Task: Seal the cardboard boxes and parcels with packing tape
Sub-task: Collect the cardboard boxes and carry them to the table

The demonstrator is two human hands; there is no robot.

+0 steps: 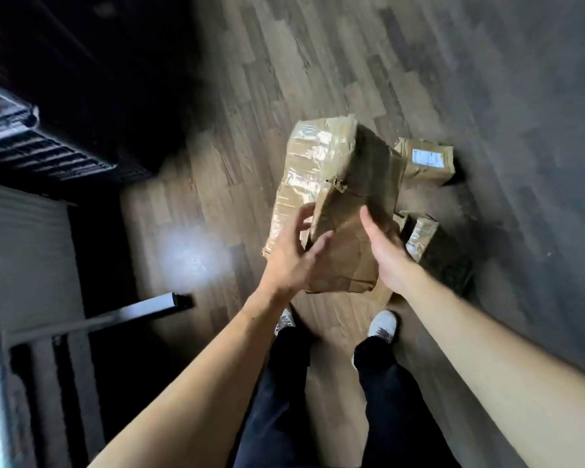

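Observation:
A large crumpled cardboard box point(338, 197), wrapped in glossy clear tape on its left face, is held up above the wooden floor in front of me. My left hand point(294, 251) grips its lower left edge, fingers curled round the cardboard. My right hand point(385, 251) grips the right side, thumb on the front face and fingers hidden behind the box. Two smaller taped parcels lie on the floor behind: one with a white label point(426, 160) at the upper right, another point(423, 234) just right of my right hand. No tape roll is in view.
My legs in dark trousers and two white shoes point(384, 327) stand below the box. A dark slatted piece of furniture point(48, 150) and a white frame with a bar point(115, 315) occupy the left. Wooden floor point(318, 62) stretches ahead and right.

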